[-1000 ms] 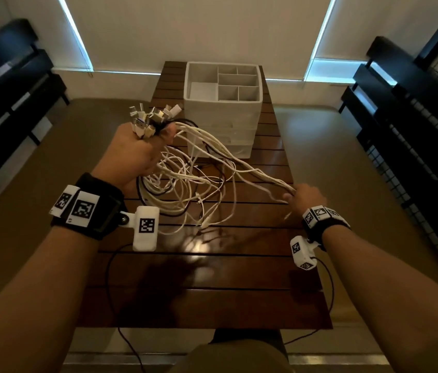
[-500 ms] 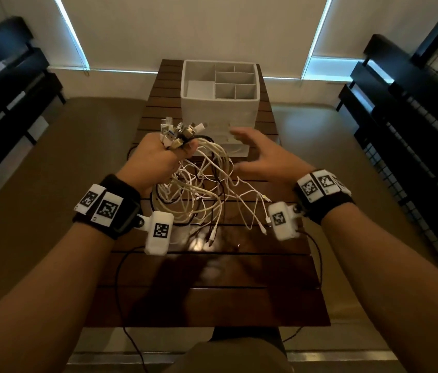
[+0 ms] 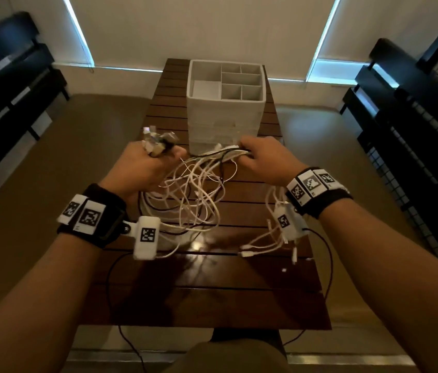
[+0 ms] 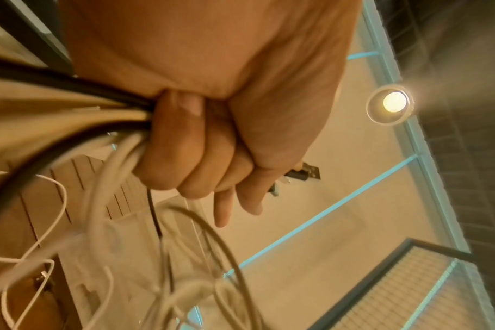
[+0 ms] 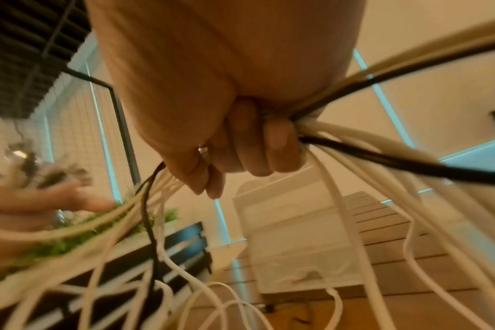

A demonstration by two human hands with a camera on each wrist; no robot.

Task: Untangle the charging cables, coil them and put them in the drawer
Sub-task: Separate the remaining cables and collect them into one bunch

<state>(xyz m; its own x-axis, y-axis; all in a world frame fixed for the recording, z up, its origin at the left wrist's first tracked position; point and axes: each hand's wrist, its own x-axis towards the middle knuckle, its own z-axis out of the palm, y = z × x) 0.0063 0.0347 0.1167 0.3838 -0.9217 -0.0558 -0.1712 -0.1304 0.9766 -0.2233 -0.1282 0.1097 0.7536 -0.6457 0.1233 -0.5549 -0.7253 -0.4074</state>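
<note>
A tangle of white and black charging cables (image 3: 196, 195) hangs between my two hands above the wooden table (image 3: 212, 300). My left hand (image 3: 148, 168) grips one end of the bundle in a fist (image 4: 201, 156), with the plugs (image 3: 156, 142) sticking up out of it. My right hand (image 3: 263, 160) grips the same strands (image 5: 339, 138) further along, close in front of the white drawer unit (image 3: 224, 125). Loose cable ends (image 3: 266, 246) trail onto the table under my right wrist. The unit's drawers look shut; only its open top compartments (image 3: 239, 82) show.
The drawer unit stands at the far end of the narrow slatted table. Black benches (image 3: 10, 84) line the left side and black shelving with wire mesh (image 3: 427, 109) the right. Thin black wires (image 3: 121, 292) from the wrist cameras run over the table's near edge.
My right hand was open half a second ago; it has now closed on the cable strands in front of the drawer unit. My left hand keeps its grip and has sunk a little.
</note>
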